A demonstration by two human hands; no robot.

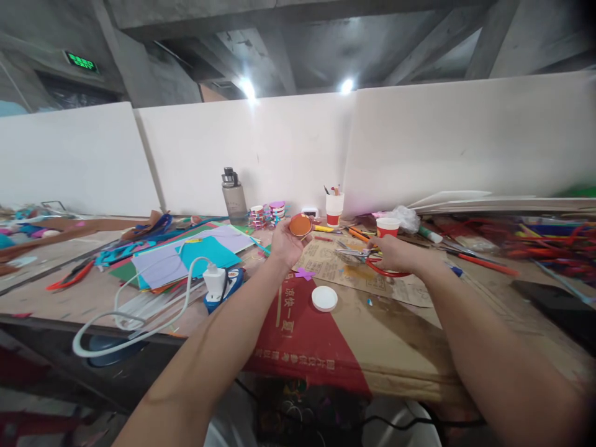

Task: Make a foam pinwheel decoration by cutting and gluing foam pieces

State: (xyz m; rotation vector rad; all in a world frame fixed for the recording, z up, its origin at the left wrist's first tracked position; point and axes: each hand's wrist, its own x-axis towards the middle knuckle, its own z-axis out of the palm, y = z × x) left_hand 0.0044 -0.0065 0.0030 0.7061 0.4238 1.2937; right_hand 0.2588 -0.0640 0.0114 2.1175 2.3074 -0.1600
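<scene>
My left hand point(285, 247) is closed around a round orange piece point(300, 225) with a paler rim, held up above the cardboard. Whether it is a flat disc or the end of a cup, I cannot tell. Over on the right, my right hand point(395, 253) grips a pair of scissors point(358, 252) with red handles, blades pointing left. Just behind that hand stands a red and white paper cup point(387, 227). A white round lid-like piece point(325, 298) and a purple paper cutout point(305, 274) lie on the cardboard point(391, 335) between my arms.
Coloured paper sheets point(161, 267) and a white plug with a cable point(215, 280) lie at left. Farther back stand a grey bottle point(234, 197), decorated cups point(276, 210) and a cup of pens point(334, 208). A dark flat object point(554, 307) rests at right.
</scene>
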